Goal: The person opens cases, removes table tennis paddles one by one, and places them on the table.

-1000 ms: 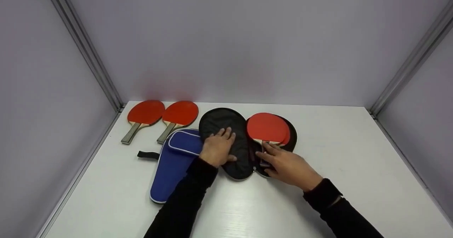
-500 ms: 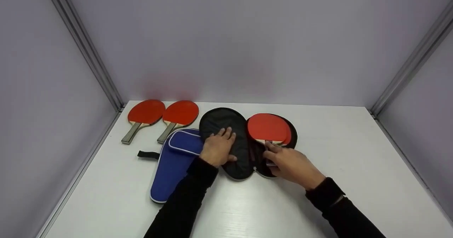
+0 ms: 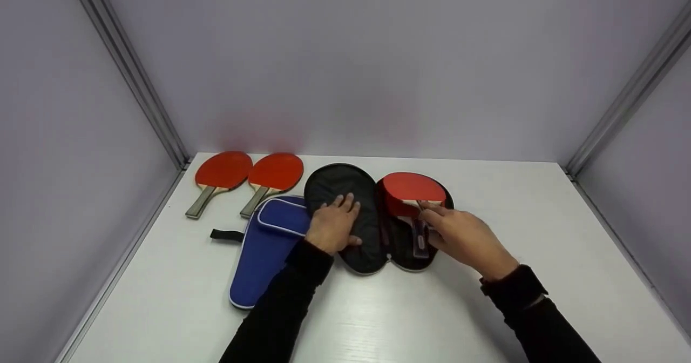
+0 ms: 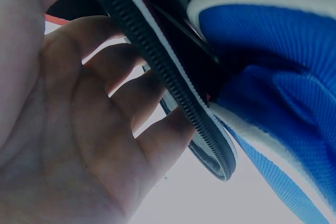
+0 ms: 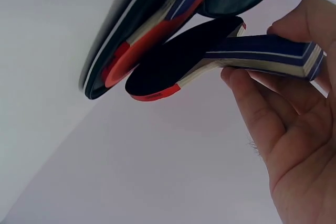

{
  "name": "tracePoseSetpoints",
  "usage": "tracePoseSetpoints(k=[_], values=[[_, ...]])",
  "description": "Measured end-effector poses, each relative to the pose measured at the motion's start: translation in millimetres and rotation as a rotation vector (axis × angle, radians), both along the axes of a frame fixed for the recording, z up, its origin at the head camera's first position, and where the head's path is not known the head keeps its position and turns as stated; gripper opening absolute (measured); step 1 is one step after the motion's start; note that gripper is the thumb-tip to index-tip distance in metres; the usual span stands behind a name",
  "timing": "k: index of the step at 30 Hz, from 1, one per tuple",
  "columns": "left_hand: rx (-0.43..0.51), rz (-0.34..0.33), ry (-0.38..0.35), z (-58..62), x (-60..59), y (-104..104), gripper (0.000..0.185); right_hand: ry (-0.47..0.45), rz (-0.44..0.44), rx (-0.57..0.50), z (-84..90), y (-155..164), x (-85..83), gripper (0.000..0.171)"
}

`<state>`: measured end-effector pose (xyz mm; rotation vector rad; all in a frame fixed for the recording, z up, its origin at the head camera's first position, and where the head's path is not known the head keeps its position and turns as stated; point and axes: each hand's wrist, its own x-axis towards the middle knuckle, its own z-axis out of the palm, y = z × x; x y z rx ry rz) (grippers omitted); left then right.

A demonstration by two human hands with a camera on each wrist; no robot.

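My right hand (image 3: 467,239) pinches the handle of a red-faced table tennis paddle (image 3: 415,186), thumb on one side and fingers on the other. The right wrist view shows this paddle's dark underside (image 5: 173,59) and striped blue handle, raised at a slant. Beneath it, a second paddle (image 3: 420,241) lies in the right half of an opened black zip case (image 3: 447,198). My left hand (image 3: 332,225) rests with fingers spread on the case's other half (image 3: 334,182). In the left wrist view the case's zipper edge (image 4: 157,51) crosses the fingers (image 4: 113,66).
Two more red paddles (image 3: 224,170) lie at the back left of the white table (image 3: 540,233). A blue paddle case (image 3: 262,266) with white piping lies beside the black case, its black strap (image 3: 227,235) pointing left. Grey walls stand behind and at both sides.
My right hand has gripped the upper paddle's handle and raised it, drawing slightly right, so the lower paddle's handle shows. My left hand has stayed on the case.
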<state>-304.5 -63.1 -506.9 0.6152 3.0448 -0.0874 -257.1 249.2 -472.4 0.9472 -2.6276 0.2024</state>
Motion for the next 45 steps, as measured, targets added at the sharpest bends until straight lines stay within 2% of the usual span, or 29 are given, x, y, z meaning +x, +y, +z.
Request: tracePoseSetpoints(k=[3,5,8,10,13,20,28,38,45], values=[[-0.023,0.003,0.012,5.3,3.6,1.5,0.097,0.021,-0.014,-0.034,4.3,5.5,-1.5,0.033],[-0.019,0.004,0.01,0.8,0.4,1.2,0.097,0.047,-0.02,-0.059,7.0,8.7,-2.1,0.035],[0.026,-0.004,0.01,-17.3,-10.5,-1.7,0.1,0.089,-0.029,-0.098,10.6,12.7,-3.4,0.039],[0.018,-0.006,0.002,-26.7,-17.4,-2.7,0.102,0.115,-0.039,-0.133,12.5,15.7,-4.4,0.042],[-0.009,-0.012,0.008,-34.7,-23.8,-3.7,0.105,0.154,-0.064,-0.196,15.2,19.7,-6.2,0.042],[-0.01,-0.011,-0.01,-31.4,-23.1,-3.4,0.103,0.243,-0.14,-0.274,19.0,29.5,-10.4,0.031],[0.001,-0.011,-0.009,-32.1,-23.6,-3.6,0.102,0.243,-0.201,-0.328,23.1,47.1,-15.3,0.029],[-0.035,-0.026,0.04,-42.0,-27.6,-5.5,0.104,0.24,-0.284,-0.394,31.8,90.2,-21.8,0.026],[-0.05,-0.027,0.033,-40.9,-27.9,-5.2,0.103,0.252,-0.357,-0.444,34.3,122.3,-26.9,0.025]])
